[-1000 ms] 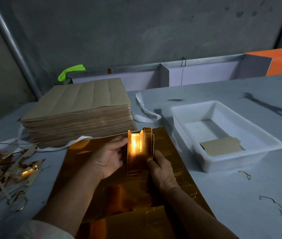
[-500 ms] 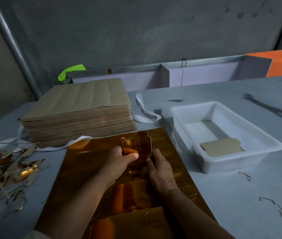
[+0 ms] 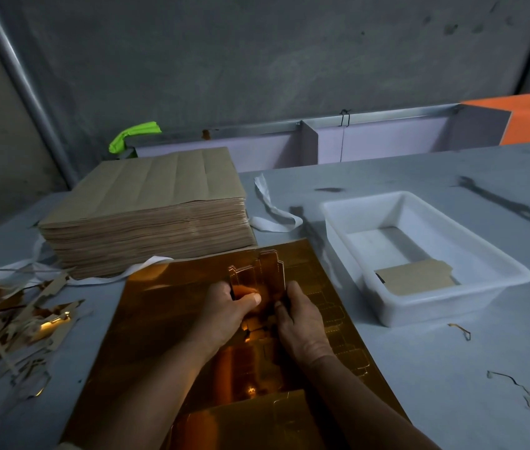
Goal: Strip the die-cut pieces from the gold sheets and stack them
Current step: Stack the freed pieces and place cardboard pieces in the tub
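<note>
Gold sheet (image 3: 166,319) lies flat on the worktop (image 3: 435,368) directly ahead, its near edge running out of view between the forearms. Die-cut outlines show along its right side.

Left hand (image 3: 224,313): thumb laid across the face of the die-cut piece (image 3: 266,274), fingers curled behind it, so it pinches the piece. Right hand (image 3: 302,323): fingers curled onto the piece's right edge, gripping. Both hands hold the one piece over the middle of the sheet.

Change against 1.0 s ago: the piece then stood upright between the hands with a bright glare on its face. It now leans back, low over the sheet, and the glare is gone (only a dim orange glow sits under the hands). The left thumb has come round onto the front. The hands have closed toward each other. Whether the lower end of the piece touches the sheet cannot be told.

Left of the sheet: scrap pile (image 3: 13,319) of torn strips, unchanged.

Right, just beside the sheet: white tray (image 3: 500,264) with one brown piece (image 3: 419,277) flat in its near right corner, same as before.

Behind the sheet: tall stack of brown sheets (image 3: 153,216), with a white strap (image 3: 273,212) looped beside it.
</note>
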`<state>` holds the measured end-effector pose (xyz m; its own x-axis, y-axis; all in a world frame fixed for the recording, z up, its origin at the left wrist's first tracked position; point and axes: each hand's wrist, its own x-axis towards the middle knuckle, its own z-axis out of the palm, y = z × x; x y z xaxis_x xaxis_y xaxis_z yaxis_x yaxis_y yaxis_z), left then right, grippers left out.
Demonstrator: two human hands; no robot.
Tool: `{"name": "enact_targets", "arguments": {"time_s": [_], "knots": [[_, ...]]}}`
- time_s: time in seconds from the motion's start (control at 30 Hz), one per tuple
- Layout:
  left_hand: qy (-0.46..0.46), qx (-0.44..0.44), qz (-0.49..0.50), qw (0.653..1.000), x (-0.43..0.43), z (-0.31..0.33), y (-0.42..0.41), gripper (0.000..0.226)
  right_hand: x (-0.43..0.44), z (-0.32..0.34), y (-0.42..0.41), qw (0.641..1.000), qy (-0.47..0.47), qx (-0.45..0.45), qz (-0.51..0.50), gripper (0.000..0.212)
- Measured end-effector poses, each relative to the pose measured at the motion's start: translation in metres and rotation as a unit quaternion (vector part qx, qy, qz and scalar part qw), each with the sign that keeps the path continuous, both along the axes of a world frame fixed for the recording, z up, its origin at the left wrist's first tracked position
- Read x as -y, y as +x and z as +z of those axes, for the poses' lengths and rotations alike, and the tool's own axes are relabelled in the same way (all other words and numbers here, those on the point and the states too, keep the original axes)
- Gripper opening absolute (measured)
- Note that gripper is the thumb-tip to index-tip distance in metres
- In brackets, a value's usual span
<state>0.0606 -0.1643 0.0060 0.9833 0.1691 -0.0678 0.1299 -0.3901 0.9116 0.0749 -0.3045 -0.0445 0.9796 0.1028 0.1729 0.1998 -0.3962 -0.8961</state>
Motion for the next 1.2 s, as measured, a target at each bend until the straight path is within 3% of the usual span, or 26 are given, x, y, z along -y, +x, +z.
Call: {"name": "enact_targets", "arguments": {"time_s": [0.33, 0.67, 1.1, 1.2], "knots": [[-0.011, 0.006, -0.001, 1.000, 0.003, 0.001, -0.004, 0.014, 0.001, -0.001, 0.000, 1.000, -0.005, -0.003, -0.002, 0.010], [-0.024, -0.009, 0.003, 1.000, 0.004, -0.004, -0.004, 0.011, 0.000, -0.001, -0.001, 1.000, 0.006, -0.001, -0.001, 0.014], [-0.061, -0.015, 0.008, 0.998, 0.006, 0.000, 0.002, 0.015, 0.002, 0.000, 0.000, 0.998, 0.062, -0.022, -0.016, 0.005], [-0.049, 0.006, 0.041, 0.998, 0.011, -0.001, 0.007, 0.029, 0.001, -0.001, -0.001, 0.997, 0.071, -0.014, -0.017, 0.007]]}}
